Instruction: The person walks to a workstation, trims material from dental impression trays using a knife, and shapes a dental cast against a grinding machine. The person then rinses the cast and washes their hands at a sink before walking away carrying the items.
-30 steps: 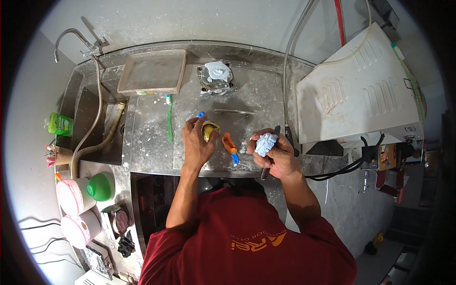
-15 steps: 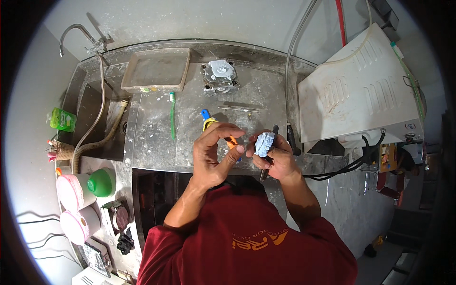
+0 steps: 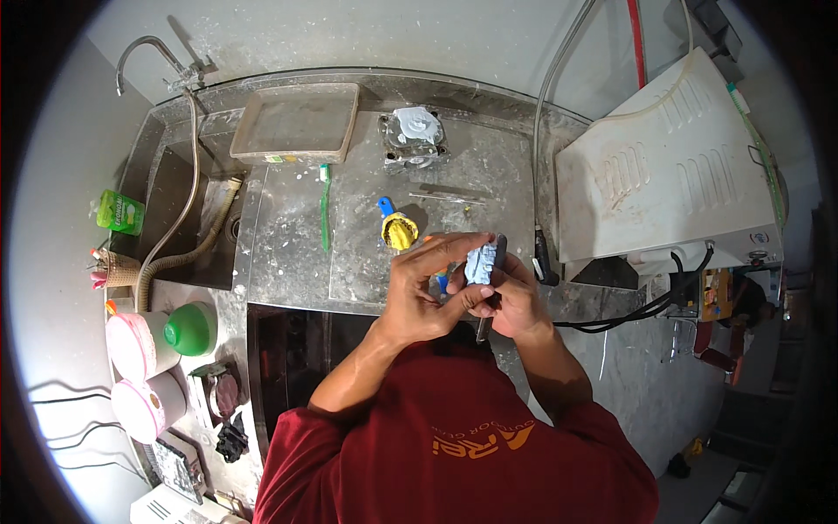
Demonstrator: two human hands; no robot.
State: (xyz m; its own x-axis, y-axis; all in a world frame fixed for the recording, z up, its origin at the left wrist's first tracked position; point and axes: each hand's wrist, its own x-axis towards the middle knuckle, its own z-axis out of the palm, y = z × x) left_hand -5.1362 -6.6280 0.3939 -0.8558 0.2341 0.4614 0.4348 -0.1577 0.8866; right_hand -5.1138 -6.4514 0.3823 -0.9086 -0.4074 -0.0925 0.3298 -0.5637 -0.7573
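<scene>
A rough, pale blue plaster-like lump (image 3: pixel 479 264) is held above the counter's near edge, close to my chest. My left hand (image 3: pixel 415 301) reaches in from the left, its fingers and thumb closed around the lump's left side. My right hand (image 3: pixel 521 307) grips the lump from the right, together with a slim dark knife-like tool (image 3: pixel 484 330) standing along it. Behind my left fingers, a blue and orange thing (image 3: pixel 442 283) shows only in part. On the counter beyond lies a dental impression tray (image 3: pixel 401 232) with yellow material and a blue handle.
A metal block (image 3: pixel 414 140) topped with white paste stands at the back, beside a shallow beige tray (image 3: pixel 297 122). A green toothbrush (image 3: pixel 326 210) and a thin metal strip (image 3: pixel 447 194) lie nearer. A sink (image 3: pixel 175 210) is left; a white metal cabinet (image 3: pixel 646 166) stands right.
My left hand has moved right and closed on the lump, where it was apart from it before. The yellow-filled tray, earlier mostly covered by that hand, now shows.
</scene>
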